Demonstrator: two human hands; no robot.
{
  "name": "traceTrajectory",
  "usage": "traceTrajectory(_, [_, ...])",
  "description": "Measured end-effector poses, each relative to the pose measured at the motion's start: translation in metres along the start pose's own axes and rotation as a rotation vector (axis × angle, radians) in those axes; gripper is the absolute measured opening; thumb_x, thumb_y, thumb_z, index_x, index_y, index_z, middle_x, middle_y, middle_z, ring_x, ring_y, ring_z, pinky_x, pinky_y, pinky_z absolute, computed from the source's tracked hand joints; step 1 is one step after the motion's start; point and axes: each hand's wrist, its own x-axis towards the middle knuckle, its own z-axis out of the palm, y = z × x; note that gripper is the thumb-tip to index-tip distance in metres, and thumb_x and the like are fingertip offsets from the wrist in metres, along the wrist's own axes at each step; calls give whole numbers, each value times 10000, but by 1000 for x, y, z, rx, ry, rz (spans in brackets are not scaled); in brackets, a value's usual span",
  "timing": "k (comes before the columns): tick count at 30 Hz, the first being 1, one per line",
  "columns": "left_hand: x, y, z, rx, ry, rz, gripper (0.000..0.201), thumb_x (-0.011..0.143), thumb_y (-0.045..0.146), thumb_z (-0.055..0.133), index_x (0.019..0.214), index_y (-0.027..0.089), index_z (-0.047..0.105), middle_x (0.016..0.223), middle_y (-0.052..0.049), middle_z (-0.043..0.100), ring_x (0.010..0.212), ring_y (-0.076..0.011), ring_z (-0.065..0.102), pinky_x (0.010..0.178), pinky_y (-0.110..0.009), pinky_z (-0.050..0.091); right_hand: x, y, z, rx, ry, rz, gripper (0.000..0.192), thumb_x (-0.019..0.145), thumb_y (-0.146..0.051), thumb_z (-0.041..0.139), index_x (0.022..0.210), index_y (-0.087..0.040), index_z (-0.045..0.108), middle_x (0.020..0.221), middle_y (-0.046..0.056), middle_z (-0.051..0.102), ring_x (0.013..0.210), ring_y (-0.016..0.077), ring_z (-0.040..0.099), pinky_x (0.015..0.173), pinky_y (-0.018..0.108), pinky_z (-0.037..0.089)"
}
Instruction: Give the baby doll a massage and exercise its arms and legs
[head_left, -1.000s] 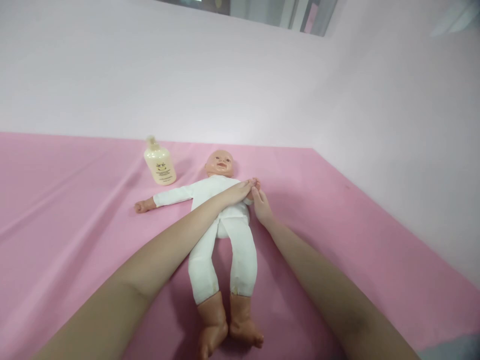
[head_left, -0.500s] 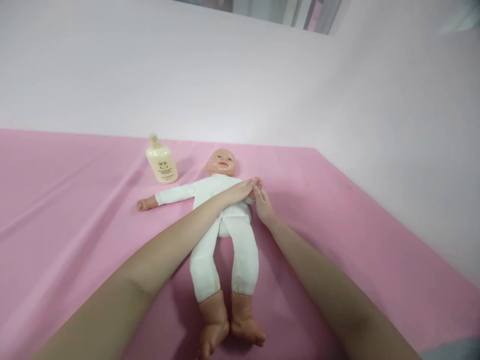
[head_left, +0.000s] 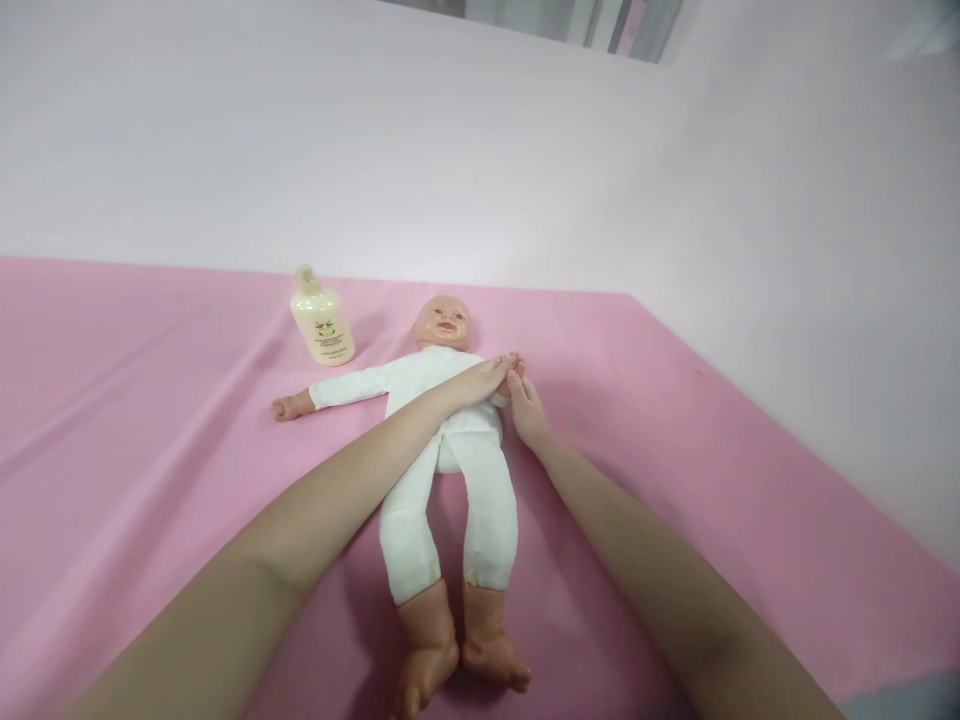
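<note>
On the pink sheet (head_left: 675,450) in front of you, the doll (head_left: 450,440) lies on its back, long axis running away from you, head far, feet near. Your left hand (head_left: 476,380) lies flat across its chest; your right hand (head_left: 529,412) pinches the doll's hand at its side. The cream bottle (head_left: 322,322) stands upright near the head, its label print too small to read.

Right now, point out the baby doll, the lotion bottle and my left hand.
baby doll (head_left: 480,500): head view, on the white trouser leg.
lotion bottle (head_left: 324,330): head view, on the cream body at the label.
left hand (head_left: 480,381): head view, on the back of the hand, across the doll's chest.
</note>
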Motion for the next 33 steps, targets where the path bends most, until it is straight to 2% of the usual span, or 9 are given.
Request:
traceTrajectory(6, [0,0,0,-9,2,7,514,935,564,259,936,148,561,875,-51,589,850,-155,543,867,-277,422,1,3,0,7,7,2,588,879,-601,432,1335,-234,489,1404,30,485,1344,190,400,1166,363,266])
traceTrajectory(15, [2,-6,-1,-6,0,-14,534,931,574,261,1010,148,572,907,-55,600,875,-162,549,884,-285,415,1,2,0,8,3,8,596,882,-604,424,1339,-226,485,1403,32,487,1340,187,407,1167,366,265])
traceTrajectory(33, [-1,1,0,-22,-4,1,496,938,560,268,918,154,552,859,-44,591,836,-155,548,857,-279,420,1,5,0,5,13,4,568,887,-583,437,1316,-218,507,1386,41,505,1332,199,418,1161,370,271])
